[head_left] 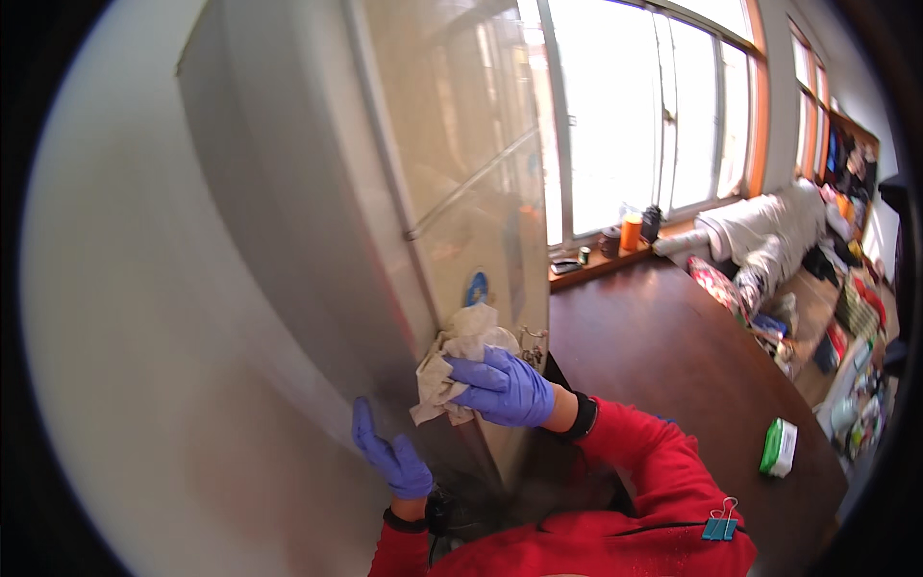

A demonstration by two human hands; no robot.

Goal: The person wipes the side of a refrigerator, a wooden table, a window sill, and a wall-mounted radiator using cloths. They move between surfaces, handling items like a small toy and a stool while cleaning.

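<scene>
A tall refrigerator [288, 192] stands in front of me, its pale glossy door [481, 231] facing right. My right hand [508, 387], in a purple glove, presses a crumpled beige cloth [444, 377] against the door near its left edge. Just above the cloth is a small blue oval sticker [477, 288]. My left hand [392, 460], gloved in purple too, is held up beside the refrigerator's grey side, fingers stretched out and nothing in them. Whether it touches that side I cannot tell.
To the right is a dark brown table [654, 337] bearing a green-and-white packet [779, 448]. Jars and an orange container [631, 232] line the sill under the bright window [625, 106]. Beyond lie a covered roll [769, 226] and heaped clothes. A wall [115, 288] rises at left.
</scene>
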